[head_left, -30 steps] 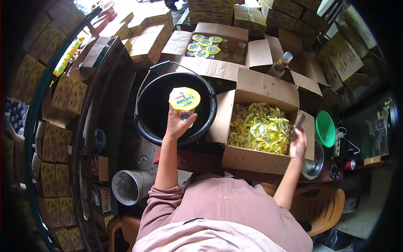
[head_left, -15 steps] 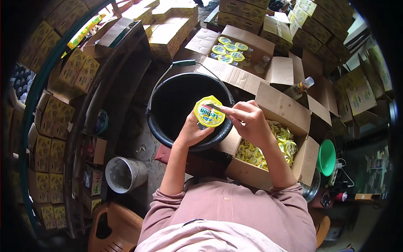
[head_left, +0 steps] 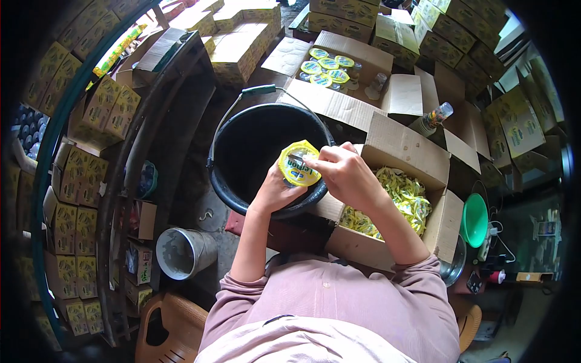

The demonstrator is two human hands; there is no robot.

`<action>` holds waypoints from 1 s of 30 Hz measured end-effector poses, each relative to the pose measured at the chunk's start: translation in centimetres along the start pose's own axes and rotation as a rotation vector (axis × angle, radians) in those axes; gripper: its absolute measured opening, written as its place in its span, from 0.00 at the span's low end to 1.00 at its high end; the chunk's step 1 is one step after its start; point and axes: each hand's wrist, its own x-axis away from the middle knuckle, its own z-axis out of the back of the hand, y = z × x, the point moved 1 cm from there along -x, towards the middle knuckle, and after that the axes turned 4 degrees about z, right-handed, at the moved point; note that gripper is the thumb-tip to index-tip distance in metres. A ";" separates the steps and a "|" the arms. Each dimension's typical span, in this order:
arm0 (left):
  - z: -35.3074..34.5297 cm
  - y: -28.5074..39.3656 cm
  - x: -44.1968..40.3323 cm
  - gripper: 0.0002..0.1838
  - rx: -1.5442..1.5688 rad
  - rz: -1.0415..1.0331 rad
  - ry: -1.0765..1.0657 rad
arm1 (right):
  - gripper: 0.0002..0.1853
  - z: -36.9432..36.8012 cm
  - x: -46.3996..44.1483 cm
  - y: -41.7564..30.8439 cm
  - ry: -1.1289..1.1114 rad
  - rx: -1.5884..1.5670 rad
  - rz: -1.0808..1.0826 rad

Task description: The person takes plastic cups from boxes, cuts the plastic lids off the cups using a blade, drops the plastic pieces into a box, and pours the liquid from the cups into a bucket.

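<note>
My left hand (head_left: 276, 192) grips a plastic drink cup whose yellow-edged film lid (head_left: 300, 175) bears the word "Lemon". The cup is over the near side of a black bucket (head_left: 225, 187), its lid toward me. In my right hand (head_left: 345, 171) the fingers are pinched on a thin, dark blade-like tool (head_left: 295, 158), which lies against the lid. Most of this tool is hidden by the fingers. Right of the bucket, an open carton (head_left: 411, 138) holds a heap of crumpled yellow-and-clear film lids (head_left: 402, 196).
Behind, another open carton (head_left: 339, 109) holds several yellow-lidded cups (head_left: 327, 63). A bottle-like container (head_left: 437, 115) stands to its right. A grey pail (head_left: 203, 251) is on the floor at left, near an orange chair (head_left: 172, 320). A green bowl (head_left: 475, 221) is at right. Stacked cartons (head_left: 85, 175) line the sides.
My right hand has moved slightly left and down over the lid, its fingers curling in more. The dark tool now lies farther left across the lid. My left hand stays nearly still.
</note>
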 end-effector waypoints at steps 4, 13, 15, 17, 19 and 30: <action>-0.4 1.2 0.0 0.34 -0.063 -0.063 0.106 | 0.18 0.5 0.5 -0.1 -0.075 0.062 -0.021; -0.8 0.2 -0.1 0.34 -0.301 -0.087 0.143 | 0.15 -0.4 1.0 0.9 -0.188 0.135 -0.021; -0.5 -0.4 -0.1 0.34 -0.294 -0.070 0.184 | 0.15 0.0 1.4 1.1 -0.184 0.137 -0.038; -0.5 -0.3 -0.1 0.34 -0.284 -0.101 0.213 | 0.15 1.0 2.3 1.4 -0.176 0.157 -0.058; -0.6 -1.2 -0.2 0.33 -0.262 -0.107 0.249 | 0.15 1.8 3.8 1.9 -0.136 0.152 -0.095; 2.0 1.6 -3.5 0.28 -1.427 0.011 -0.220 | 0.14 5.6 19.6 -0.5 0.342 0.085 -0.614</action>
